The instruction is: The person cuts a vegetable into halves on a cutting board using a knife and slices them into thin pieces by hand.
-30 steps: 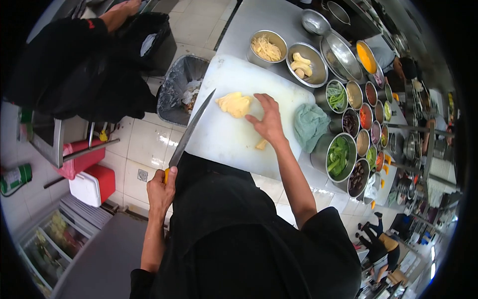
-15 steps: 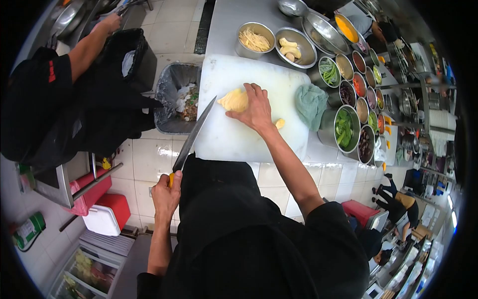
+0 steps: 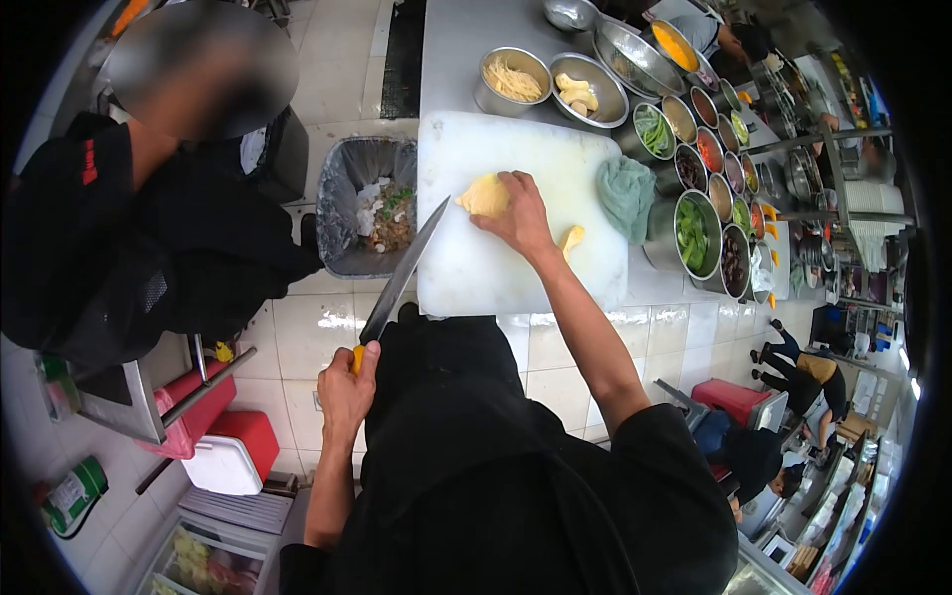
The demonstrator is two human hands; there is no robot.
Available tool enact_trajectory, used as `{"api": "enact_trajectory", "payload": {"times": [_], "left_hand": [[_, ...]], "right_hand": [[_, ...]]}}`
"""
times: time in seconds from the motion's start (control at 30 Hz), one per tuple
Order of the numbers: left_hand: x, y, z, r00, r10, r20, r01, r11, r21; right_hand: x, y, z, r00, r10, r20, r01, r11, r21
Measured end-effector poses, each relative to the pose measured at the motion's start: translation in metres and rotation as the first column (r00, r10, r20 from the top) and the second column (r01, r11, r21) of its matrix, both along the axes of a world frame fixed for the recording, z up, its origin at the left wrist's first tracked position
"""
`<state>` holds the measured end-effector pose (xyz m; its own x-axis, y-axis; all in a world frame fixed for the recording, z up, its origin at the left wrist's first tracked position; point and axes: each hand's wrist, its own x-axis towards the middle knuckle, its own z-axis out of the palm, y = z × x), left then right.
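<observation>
My left hand (image 3: 347, 392) is closed round the yellow handle of a long knife (image 3: 405, 273). The blade points up and to the right, its tip over the left part of the white cutting board (image 3: 476, 273), beside a pile of pale yellow slices (image 3: 483, 196). My right hand (image 3: 516, 213) grips the right side of that pile, with curled fingers above and the thumb below. Part of the pile is hidden under the fingers. A small yellow piece (image 3: 572, 239) lies on the board to the right of my right wrist.
Bowls of pale strips (image 3: 513, 79) and yellow pieces (image 3: 577, 91) stand behind the board. A green cloth (image 3: 625, 193) and several metal containers of vegetables are on the right. Left of the board is a lined bin (image 3: 342, 223); a co-worker in black (image 3: 188, 228) stands beyond it.
My right hand has moved left onto the slices, and its spread fingers have closed on them. The knife remains in my left hand. The view has shifted, and the co-worker's arm has moved.
</observation>
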<state>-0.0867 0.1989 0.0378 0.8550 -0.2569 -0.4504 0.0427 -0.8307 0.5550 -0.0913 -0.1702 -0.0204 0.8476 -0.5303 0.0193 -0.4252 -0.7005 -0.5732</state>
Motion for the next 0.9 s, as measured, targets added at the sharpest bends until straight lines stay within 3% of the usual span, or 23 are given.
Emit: {"api": "enact_trajectory", "payload": {"times": [0.1,0.2,0.27,0.37,0.43,0.63,0.73,0.87,0.9], "left_hand": [[-0.006,0.008,-0.009,0.999,0.037,0.01,-0.036,0.998,-0.041],[-0.011,0.013,-0.02,0.998,0.059,-0.008,-0.06,0.997,-0.041],[-0.014,0.016,-0.027,0.996,0.06,-0.066,-0.062,0.997,-0.042],[-0.017,0.013,-0.023,1.0,0.008,0.02,-0.007,0.999,-0.037],[-0.02,0.01,-0.022,0.996,0.044,0.079,-0.04,0.998,-0.046],[-0.024,-0.008,0.006,0.999,0.047,0.022,-0.046,0.997,-0.068],[-0.031,-0.019,0.006,0.999,0.037,0.007,-0.036,0.995,-0.088],[-0.042,-0.038,0.011,1.0,0.022,0.004,-0.022,0.995,-0.094],[-0.046,-0.043,0.014,1.0,0.021,0.001,-0.021,0.995,-0.097]], "right_hand": [[-0.002,-0.001,0.002,1.0,0.019,0.005,-0.019,0.995,0.094],[-0.006,-0.009,-0.016,0.992,0.067,0.111,-0.065,0.998,-0.016],[-0.006,-0.011,-0.018,0.995,0.079,0.059,-0.078,0.997,-0.01],[-0.005,-0.013,-0.024,0.991,0.083,0.103,-0.086,0.996,0.031],[-0.004,-0.009,-0.013,0.992,0.078,0.102,-0.087,0.993,0.082],[-0.005,-0.006,-0.007,0.997,0.072,0.038,-0.073,0.996,0.053],[-0.011,0.003,0.01,0.996,0.048,0.08,-0.05,0.999,0.018],[-0.039,-0.014,0.027,0.986,0.039,0.164,-0.058,0.992,0.114],[-0.053,-0.023,0.028,0.987,0.067,0.143,-0.076,0.995,0.06]]}}
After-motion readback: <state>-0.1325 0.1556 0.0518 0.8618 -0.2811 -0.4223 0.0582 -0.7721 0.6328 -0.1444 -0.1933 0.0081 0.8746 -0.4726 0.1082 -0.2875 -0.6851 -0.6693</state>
